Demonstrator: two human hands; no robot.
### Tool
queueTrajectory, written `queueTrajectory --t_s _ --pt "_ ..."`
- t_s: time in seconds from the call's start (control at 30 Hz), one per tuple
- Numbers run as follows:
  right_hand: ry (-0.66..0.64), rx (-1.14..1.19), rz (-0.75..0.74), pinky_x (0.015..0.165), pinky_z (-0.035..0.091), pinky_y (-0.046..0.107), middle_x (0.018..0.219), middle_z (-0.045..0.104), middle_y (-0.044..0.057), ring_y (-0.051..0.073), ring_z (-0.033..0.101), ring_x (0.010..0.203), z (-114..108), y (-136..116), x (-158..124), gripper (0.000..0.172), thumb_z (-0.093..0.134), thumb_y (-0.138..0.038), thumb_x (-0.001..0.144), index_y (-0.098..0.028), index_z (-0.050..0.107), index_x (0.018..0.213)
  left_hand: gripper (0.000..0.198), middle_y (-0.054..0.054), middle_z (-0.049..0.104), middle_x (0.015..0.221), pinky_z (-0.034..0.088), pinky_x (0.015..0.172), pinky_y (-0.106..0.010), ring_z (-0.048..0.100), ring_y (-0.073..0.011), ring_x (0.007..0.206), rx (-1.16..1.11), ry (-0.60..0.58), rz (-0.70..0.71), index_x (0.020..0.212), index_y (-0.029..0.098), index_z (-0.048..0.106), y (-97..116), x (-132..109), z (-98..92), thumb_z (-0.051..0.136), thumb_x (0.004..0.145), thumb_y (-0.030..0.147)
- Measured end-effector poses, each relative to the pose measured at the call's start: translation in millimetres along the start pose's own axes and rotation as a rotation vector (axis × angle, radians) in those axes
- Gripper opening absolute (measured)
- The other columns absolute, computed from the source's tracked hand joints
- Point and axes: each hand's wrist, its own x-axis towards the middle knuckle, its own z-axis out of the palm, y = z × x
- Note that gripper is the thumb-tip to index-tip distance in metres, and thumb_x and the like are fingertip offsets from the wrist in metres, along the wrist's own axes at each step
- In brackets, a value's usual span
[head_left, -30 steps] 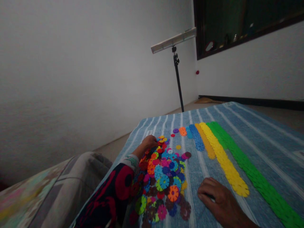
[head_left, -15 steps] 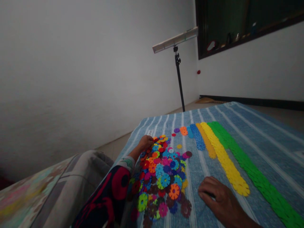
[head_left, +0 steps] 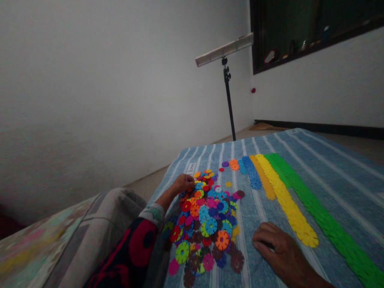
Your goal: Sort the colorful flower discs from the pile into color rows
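Across the left part of the striped cloth (head_left: 330,180), a mixed pile of slotted discs (head_left: 210,216) is spread in overlapping layers. At its far-left edge the left hand (head_left: 183,184) is placed, fingers curled down against the discs; whether one is pinched cannot be told, the fingertips being hidden. To the right of the pile, the right hand (head_left: 277,248) is set on the cloth, loosely curled; no disc is seen in it, but its underside is concealed. Farther right, discs are lined up by colour, the yellow row (head_left: 283,196) and green row (head_left: 318,210) being longest. Possible faults, as judged: neighbouring discs may be dragged out with a chosen one, because they are overlapped; pile edges may be scattered by the left sleeve (head_left: 132,248); the yellow row may be knocked crooked if the right hand is swung right, or if the cloth is rucked.
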Motion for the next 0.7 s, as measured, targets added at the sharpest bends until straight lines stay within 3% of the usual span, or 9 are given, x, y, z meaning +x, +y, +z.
queueTrajectory --t_s 0.1,0.4,0.7 --pt "0.003 0.007 -0.001 0.073 0.045 0.030 0.074 0.063 0.001 0.017 0.060 0.078 1.1 2.0 -0.9 0.023 0.051 -0.023 0.088 -0.022 0.062 0.068 0.027 0.001 0.063 0.063 0.041 0.058 -0.023 0.052 -0.0128 0.060 -0.026 -0.025 0.034 0.074 0.014 0.070 4.9 -4.1 4.0 0.066 0.062 0.039" --pt "-0.001 0.028 0.011 0.072 0.045 0.031 0.073 0.063 0.002 0.018 0.060 0.078 -3.7 -2.7 -1.4 0.025 0.051 -0.027 0.088 -0.022 0.064 0.067 0.033 -0.003 0.072 0.080 0.049 0.069 -0.026 0.061 -0.0168 0.074 -0.087 -0.058 -0.004 0.087 0.014 0.072 6.2 -11.0 9.1 0.070 0.058 0.029" --pt "0.003 0.014 0.007 0.074 0.046 0.033 0.076 0.064 0.003 0.019 0.060 0.080 -3.4 -1.6 -2.9 0.025 0.050 -0.029 0.089 -0.022 0.065 0.070 0.049 -0.002 0.073 0.095 0.047 0.084 -0.027 0.064 -0.0231 0.094 0.123 -0.077 0.101 0.107 0.016 0.074 19.2 -39.7 8.2 0.075 0.060 0.031"
